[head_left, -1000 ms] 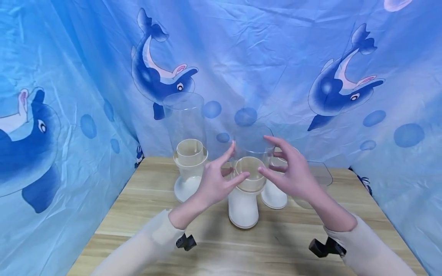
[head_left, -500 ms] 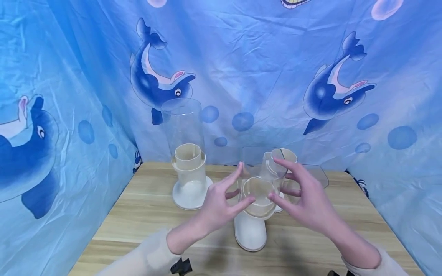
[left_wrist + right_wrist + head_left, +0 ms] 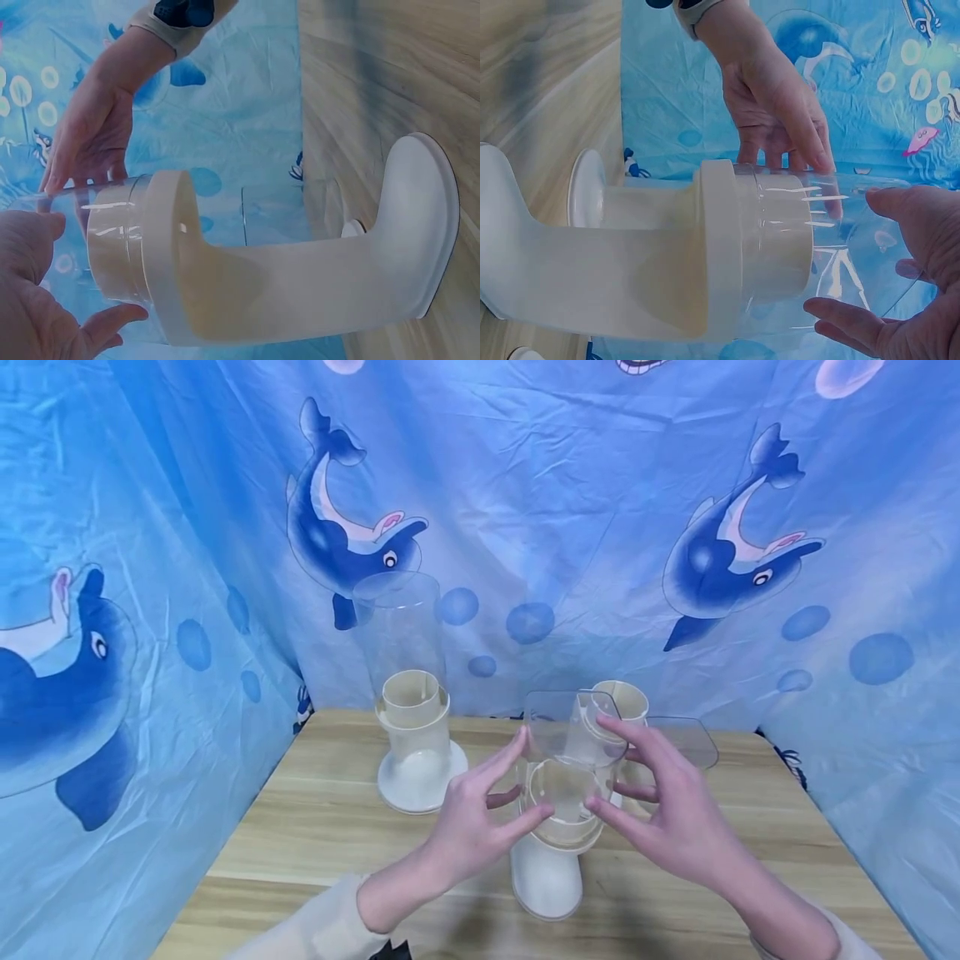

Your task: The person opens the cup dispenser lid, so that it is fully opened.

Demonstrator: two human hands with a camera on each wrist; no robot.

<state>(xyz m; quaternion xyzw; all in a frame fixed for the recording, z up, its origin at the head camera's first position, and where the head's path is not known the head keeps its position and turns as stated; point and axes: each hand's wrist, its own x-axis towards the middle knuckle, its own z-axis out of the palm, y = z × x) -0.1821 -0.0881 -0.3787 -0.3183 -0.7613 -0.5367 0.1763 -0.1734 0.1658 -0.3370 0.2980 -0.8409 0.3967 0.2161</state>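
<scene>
Both hands hold a clear plastic cylinder [image 3: 570, 727], one on each side. My left hand [image 3: 480, 818] has its thumb at the front and its fingers round the left wall. On the right wall, the fingers and thumb of my right hand [image 3: 675, 806] curl the same way. In the right wrist view, the cylinder's lower end [image 3: 776, 315] surrounds a cream inner ring [image 3: 787, 232] and meets the wide collar [image 3: 724, 247] of a white stand. That stand [image 3: 300, 281] has a rounded foot [image 3: 549, 889] on the wooden table.
At the back left a similar white stand [image 3: 420, 772] carries a tall clear cylinder [image 3: 397, 627]. Another stand with a cream ring [image 3: 621, 697] is partly hidden behind the held cylinder. A flat-looking clear piece [image 3: 686, 739] lies behind my right hand. Dolphin-printed curtains [image 3: 480, 527] enclose the wooden table [image 3: 315, 852].
The front stand and its clear cylinder have come closer to me and slightly right, with both hands round the cylinder throughout. The head view has also shifted a little.
</scene>
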